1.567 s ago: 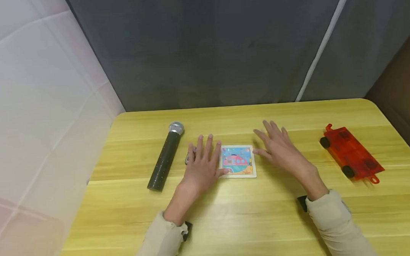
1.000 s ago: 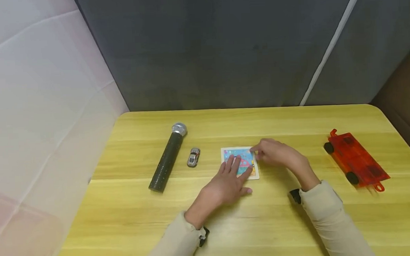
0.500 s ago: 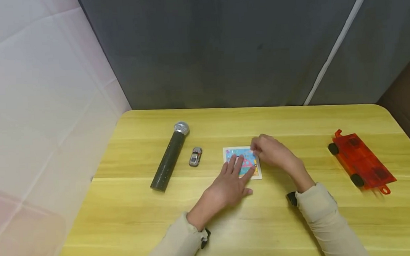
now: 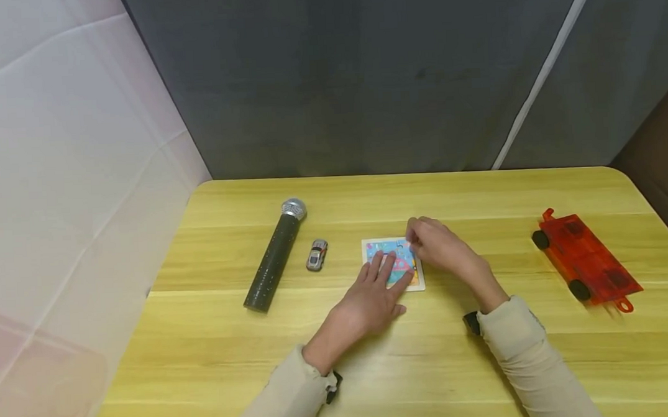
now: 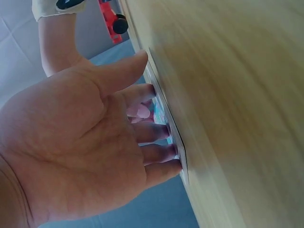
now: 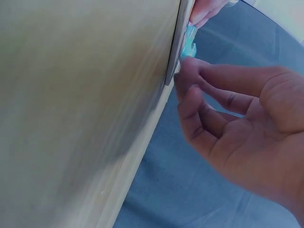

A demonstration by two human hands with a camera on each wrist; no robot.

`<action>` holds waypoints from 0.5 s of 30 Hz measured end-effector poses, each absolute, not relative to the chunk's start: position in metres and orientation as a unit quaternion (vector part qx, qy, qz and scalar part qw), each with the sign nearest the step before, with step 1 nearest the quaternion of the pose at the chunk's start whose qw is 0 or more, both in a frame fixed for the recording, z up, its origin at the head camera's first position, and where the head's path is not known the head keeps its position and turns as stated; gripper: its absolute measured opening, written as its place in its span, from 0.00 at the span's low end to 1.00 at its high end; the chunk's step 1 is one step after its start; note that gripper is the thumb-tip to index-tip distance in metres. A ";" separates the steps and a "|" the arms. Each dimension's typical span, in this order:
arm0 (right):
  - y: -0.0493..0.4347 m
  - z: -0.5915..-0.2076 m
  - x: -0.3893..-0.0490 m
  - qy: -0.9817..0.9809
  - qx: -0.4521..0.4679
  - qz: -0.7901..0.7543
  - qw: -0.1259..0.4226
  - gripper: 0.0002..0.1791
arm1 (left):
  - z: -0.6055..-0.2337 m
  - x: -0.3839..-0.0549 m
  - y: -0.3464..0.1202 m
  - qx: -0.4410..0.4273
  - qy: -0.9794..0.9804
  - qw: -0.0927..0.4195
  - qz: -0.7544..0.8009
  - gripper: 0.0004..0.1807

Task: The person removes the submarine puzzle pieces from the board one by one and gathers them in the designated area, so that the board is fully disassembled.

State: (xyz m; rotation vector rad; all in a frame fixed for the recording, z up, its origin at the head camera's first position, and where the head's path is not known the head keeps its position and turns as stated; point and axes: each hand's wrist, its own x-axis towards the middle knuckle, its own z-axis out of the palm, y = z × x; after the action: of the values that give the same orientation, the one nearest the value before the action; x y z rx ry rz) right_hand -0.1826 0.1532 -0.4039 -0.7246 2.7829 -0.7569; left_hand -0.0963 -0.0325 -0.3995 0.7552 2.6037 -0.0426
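Picture puzzle, square, white-bordered, lies flat near the middle of the wood-grain tabletop, between both hands. We note the left hand palm down, fingers spread and straight, fingertips pressing on the puzzle's face; its thumb points out past the near edge. We record the right hand at the puzzle's far right corner, thumb and index finger pinching a teal piece, which we see tilted up from the board in the right wrist view; the remaining fingers are curled. Left of the puzzle we log a small silver toy car, then a black speckled microphone lying aslant, its silver head pointing away from the person. To the right, well apart, we find a translucent red toy trailer with black wheels.
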 end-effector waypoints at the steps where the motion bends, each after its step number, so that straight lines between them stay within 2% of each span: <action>1: 0.153 -0.404 -0.183 0.932 -0.236 -0.260 0.085 0.03 | -0.399 -0.097 -0.033 0.273 0.938 0.212 -0.017 0.36; 9: 0.152 -0.403 -0.185 0.915 -0.240 -0.292 0.137 0.02 | -0.399 -0.097 -0.034 0.280 0.938 0.203 -0.025 0.35; 15: 0.178 -0.392 -0.187 0.910 -0.215 -0.325 0.138 0.03 | -0.400 -0.098 -0.036 0.280 0.939 0.197 -0.012 0.35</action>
State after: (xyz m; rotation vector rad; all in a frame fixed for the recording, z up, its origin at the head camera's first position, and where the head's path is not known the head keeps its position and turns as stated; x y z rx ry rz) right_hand -0.1874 0.1776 -0.3916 -0.6231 2.6332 -0.9400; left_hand -0.0985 -0.0356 -0.3999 0.7834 2.6299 -0.0340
